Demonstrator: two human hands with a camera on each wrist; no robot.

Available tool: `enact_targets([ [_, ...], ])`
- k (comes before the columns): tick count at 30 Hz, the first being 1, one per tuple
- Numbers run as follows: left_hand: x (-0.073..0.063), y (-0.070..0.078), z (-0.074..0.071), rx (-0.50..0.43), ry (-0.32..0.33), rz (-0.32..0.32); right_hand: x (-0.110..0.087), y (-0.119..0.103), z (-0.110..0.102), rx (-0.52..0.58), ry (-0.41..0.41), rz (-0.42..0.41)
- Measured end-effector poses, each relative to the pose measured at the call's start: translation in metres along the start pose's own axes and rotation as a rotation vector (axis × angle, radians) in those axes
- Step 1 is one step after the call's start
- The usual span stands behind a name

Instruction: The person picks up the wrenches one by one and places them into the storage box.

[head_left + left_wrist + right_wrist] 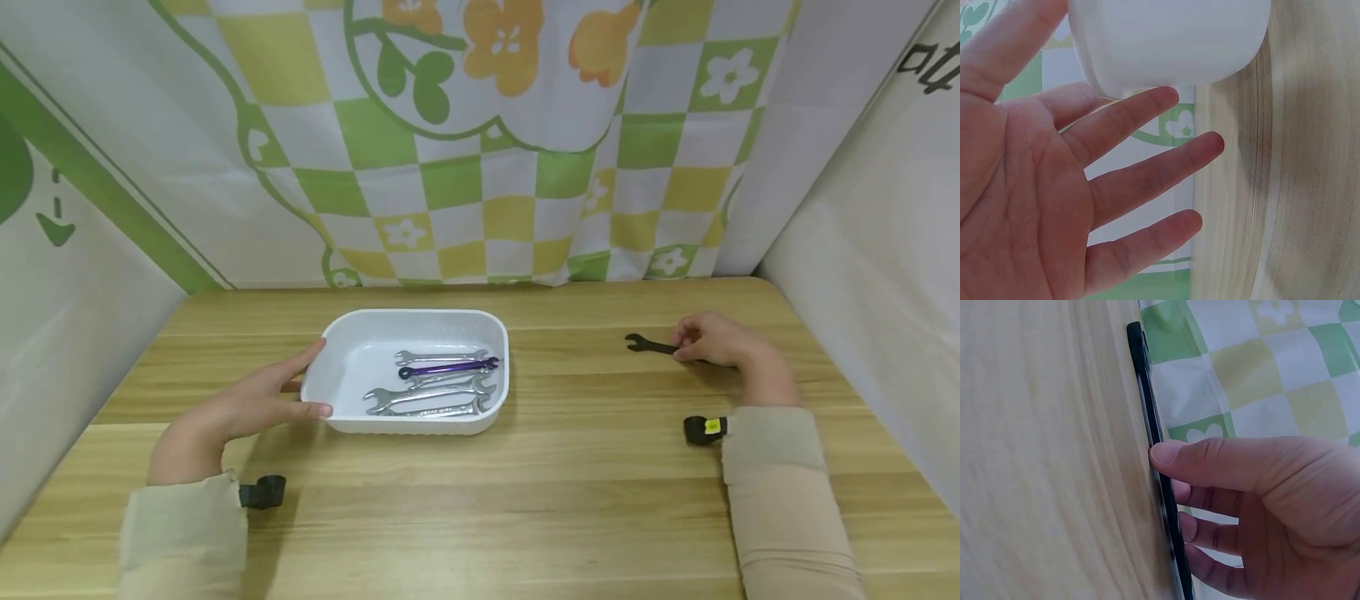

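Against the left end of a white plastic tray (318,392), my left hand (251,404) rests with its fingers spread, the thumb near the front corner. Several of its fingers (1147,178) look straight in the left wrist view. Silver open-ended wrenches (431,393) lie in the tray, with a purple wrench (447,368) across them. On the right side of the table, my right hand (712,340) pinches a black open-ended wrench (648,343) between thumb and fingers. The wrench (1154,419) lies close along the tabletop; its far end is partly hidden by the hand.
The wooden table (525,508) runs back to a checkered floral curtain (480,192). Pale printed side walls stand to the left and right. Small black wrist cameras protrude by both sleeves.
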State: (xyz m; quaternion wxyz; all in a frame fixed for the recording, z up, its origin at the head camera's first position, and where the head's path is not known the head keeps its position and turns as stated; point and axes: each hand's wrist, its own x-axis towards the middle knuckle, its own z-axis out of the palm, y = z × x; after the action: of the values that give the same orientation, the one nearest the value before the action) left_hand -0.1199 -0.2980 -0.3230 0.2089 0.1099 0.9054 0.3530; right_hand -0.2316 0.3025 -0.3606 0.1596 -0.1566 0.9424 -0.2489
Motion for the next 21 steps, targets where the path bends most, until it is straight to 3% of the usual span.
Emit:
enact_targets([
  [21,-0.0001,-0.0010,-0.0008,0.013,-0.005,-0.004,-0.0011,-0.0087,0.0020,-0.001,-0.075,-0.021],
])
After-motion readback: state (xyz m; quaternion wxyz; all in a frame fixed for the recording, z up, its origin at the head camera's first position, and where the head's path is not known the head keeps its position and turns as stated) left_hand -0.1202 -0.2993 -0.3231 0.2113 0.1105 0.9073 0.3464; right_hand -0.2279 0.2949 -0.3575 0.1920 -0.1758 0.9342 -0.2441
